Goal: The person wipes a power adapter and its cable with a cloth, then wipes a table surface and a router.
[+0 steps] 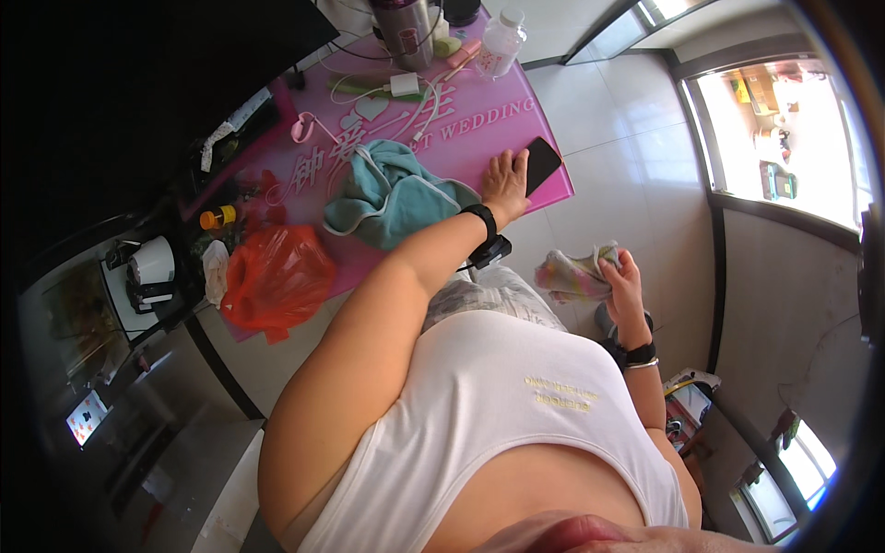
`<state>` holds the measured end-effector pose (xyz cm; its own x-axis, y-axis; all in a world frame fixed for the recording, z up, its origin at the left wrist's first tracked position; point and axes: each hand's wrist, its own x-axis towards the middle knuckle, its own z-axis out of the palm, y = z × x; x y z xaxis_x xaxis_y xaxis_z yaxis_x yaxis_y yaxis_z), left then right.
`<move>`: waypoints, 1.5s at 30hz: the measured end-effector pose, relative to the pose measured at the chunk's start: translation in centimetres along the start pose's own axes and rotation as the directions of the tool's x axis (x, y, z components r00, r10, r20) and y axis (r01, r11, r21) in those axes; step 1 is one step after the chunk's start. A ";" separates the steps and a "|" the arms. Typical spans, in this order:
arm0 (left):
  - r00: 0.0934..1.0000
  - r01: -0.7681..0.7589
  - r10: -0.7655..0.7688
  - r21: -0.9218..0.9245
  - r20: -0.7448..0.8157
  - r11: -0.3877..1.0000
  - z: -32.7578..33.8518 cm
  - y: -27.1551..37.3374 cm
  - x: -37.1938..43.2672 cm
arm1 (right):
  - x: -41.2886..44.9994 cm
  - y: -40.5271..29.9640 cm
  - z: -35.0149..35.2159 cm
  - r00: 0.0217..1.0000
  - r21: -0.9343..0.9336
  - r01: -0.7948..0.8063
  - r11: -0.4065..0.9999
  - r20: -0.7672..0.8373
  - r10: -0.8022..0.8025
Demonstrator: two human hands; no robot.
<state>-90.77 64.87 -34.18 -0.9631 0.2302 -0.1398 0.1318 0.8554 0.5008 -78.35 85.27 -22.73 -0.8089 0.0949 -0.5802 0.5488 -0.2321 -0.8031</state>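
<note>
My left hand (505,185) is palm down near the right corner of a pink glass-topped table (304,148). Its fingers meet the left edge of a dark smartphone (544,166); whether they grip it is unclear. My right hand (626,280), out over the floor, pinches a crumpled grey cloth (574,273) with pink and yellow patches. A teal cloth with white edging (397,197) lies heaped on the table, left of my left hand. Both wrists wear black bands.
A red plastic bag (276,280) and a yellow-orange bottle (218,218) sit at the left. Beyond them are a white charger with cable (404,84), a clear plastic bottle (501,45) and a metal tumbler (406,34). A large dark screen (159,69) stands at upper left.
</note>
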 end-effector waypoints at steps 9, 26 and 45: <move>0.981 0.004 -0.046 -0.216 -0.189 0.976 -0.1 -3.4 -3.2 | 11.4 -0.8 4.3 0.940 -0.254 0.340 0.906 0.056 -0.337; 0.874 0.339 -0.299 -0.922 0.383 -0.189 -7.6 -6.3 -15.3 | 29.8 0.3 14.5 0.720 -0.919 0.393 0.029 0.288 -0.632; 0.928 0.235 -0.259 -0.959 0.269 -0.156 -11.3 -6.6 -12.7 | 25.8 3.1 21.8 0.500 -0.670 0.725 -0.161 0.672 -0.545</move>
<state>-82.11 51.08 -26.02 -0.8642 0.1168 -0.4895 -0.4722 -0.5241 0.7088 -102.04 65.91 -37.25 -0.8459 -0.4770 0.2388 -0.5334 0.7548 -0.3819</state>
